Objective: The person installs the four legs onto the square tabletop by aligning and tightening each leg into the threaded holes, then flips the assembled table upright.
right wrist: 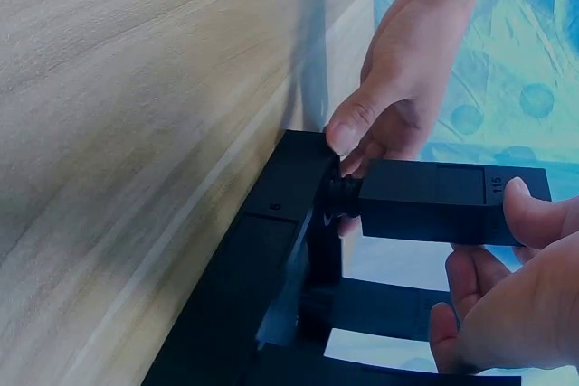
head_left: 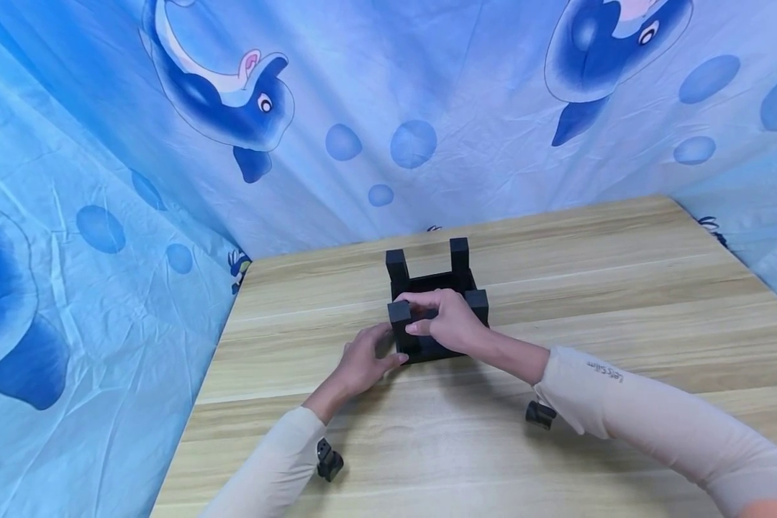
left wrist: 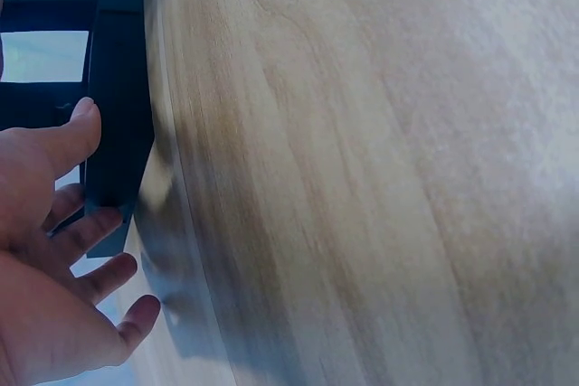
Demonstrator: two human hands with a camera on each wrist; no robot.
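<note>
A small black frame (head_left: 435,354) with square legs pointing up, like an upturned stool, sits on the wooden table. My right hand (head_left: 452,321) holds the near left leg (head_left: 399,314) between thumb and fingers. In the right wrist view, a dark threaded piece (right wrist: 342,197) shows in a gap between that leg (right wrist: 421,198) and the frame's corner (right wrist: 294,155). My left hand (head_left: 361,361) grips the same corner from the left, thumb on its near side and fingers around the outer side. In the left wrist view, some left fingers (left wrist: 113,277) stand off the frame.
Three other legs rise from the frame, among them the far right leg (head_left: 460,257). Below both forearms are dark wrist cameras (head_left: 329,460). A blue dolphin-print curtain (head_left: 375,93) hangs behind the wooden table (head_left: 589,288) and along its sides.
</note>
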